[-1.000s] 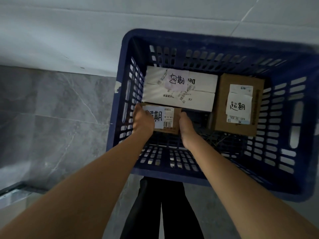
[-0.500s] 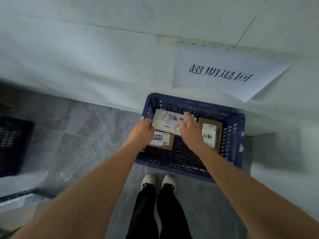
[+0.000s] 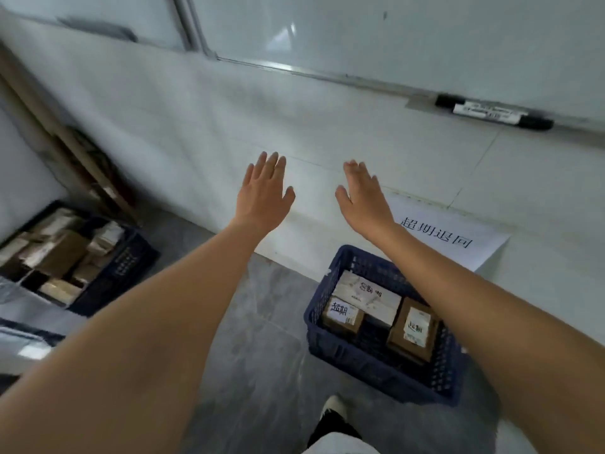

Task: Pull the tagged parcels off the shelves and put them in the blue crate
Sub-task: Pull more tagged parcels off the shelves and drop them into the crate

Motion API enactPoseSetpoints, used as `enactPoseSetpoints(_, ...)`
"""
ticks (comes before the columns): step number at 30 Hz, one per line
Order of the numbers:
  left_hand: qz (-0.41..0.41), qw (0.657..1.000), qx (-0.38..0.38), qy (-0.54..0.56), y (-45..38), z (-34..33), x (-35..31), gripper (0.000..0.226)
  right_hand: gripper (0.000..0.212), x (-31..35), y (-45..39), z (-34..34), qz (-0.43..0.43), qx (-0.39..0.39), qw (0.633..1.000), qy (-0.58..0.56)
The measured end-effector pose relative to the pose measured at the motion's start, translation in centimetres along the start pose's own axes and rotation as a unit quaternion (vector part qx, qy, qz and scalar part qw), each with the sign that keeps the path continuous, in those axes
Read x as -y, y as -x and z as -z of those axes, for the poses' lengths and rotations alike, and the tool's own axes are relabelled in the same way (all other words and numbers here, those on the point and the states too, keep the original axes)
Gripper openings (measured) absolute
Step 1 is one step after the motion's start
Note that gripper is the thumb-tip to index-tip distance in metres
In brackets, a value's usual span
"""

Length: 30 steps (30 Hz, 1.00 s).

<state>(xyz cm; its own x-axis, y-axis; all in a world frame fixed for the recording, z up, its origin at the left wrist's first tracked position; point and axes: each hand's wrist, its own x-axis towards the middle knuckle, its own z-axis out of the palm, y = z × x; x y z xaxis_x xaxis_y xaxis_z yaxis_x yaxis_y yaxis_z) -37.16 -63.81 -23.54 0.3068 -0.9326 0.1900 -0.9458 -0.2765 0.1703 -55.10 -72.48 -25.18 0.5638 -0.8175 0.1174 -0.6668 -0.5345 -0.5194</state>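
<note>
Both hands are now out of the blue crate [image 3: 379, 375] and high in front of the wall. A moment ago they were down inside it, placing the small brown parcel [image 3: 342, 316]. The left hand [image 3: 263, 194] is empty, with flat palm and fingers spread apart. The right hand [image 3: 365, 198] is the same, open and holding nothing.

The small brown parcel now lies free in the near-left part of the crate, just beside the white parcel [image 3: 366, 298] behind it. The larger brown parcel [image 3: 414, 329] sits at the right. All three show a handwritten tag on top.

This seems to mean one more parcel is delivered, and the person is likely going back for the next. A second crate [image 3: 98, 283] full of boxes stands well apart on the left; the shelves are not clearly in view.
</note>
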Motion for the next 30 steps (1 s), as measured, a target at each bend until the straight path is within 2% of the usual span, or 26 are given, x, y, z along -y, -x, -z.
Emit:
enactPoseSetpoints(3,0.046,0.992,-0.105,-0.049,4.3,5.2,4.0,0.064,0.06,6.8,-0.8,0.1,0.079,-0.044,0.996,0.016)
enactPoseSetpoints(8,0.13,0.968,-0.138,-0.165,12.5,13.5,11.8,0.067,0.066,19.4,-1.0,-1.3,0.218,-0.052,0.974,0.03)
enactPoseSetpoints(11,0.207,0.942,-0.166,-0.205,16.7,18.3,15.7,0.069,0.068,27.5,-0.4,-2.4,0.307,-0.053,0.95,0.028)
enactPoseSetpoints(18,0.4,0.848,-0.222,-0.268,29.1,25.5,20.0,0.069,0.07,43.4,4.9,-4.9,0.48,-0.017,0.877,-0.008)
enactPoseSetpoints(22,0.495,0.79,-0.208,-0.297,38.8,27.1,20.8,0.069,0.071,49.5,10.3,-7.5,0.566,0.008,0.824,-0.019)
enactPoseSetpoints(30,0.639,0.647,-0.188,-0.372,58.6,31.8,19.0,0.067,0.07,61.0,25.7,-11.0,0.685,0.063,0.721,-0.084)
